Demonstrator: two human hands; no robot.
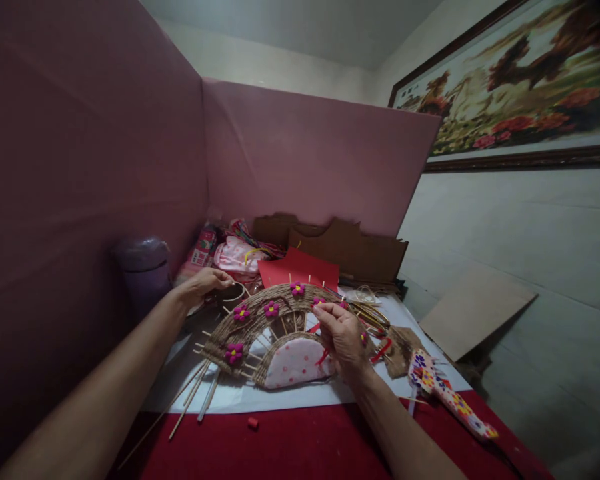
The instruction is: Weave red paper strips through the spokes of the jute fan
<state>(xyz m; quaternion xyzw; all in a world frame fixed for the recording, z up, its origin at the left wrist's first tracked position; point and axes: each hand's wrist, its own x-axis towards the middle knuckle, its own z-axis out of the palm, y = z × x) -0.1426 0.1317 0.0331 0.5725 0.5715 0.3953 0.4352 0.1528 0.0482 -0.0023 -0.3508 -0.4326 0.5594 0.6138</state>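
A fan-shaped woven craft of brown twine on thin sticks lies on a white sheet. It has several pink flowers on it and a white dotted half-round centre. My right hand rests on the craft's right side with its fingers pinched together on the weave near a red strip. My left hand reaches past the craft's upper left edge, fingers curled at a thin white loop. What it grips is unclear.
A purple lidded container stands at the left by the pink partition. Red paper, brown cardboard and pink bags sit behind. A patterned glue gun lies at the right. Loose sticks lie at the front on red cloth.
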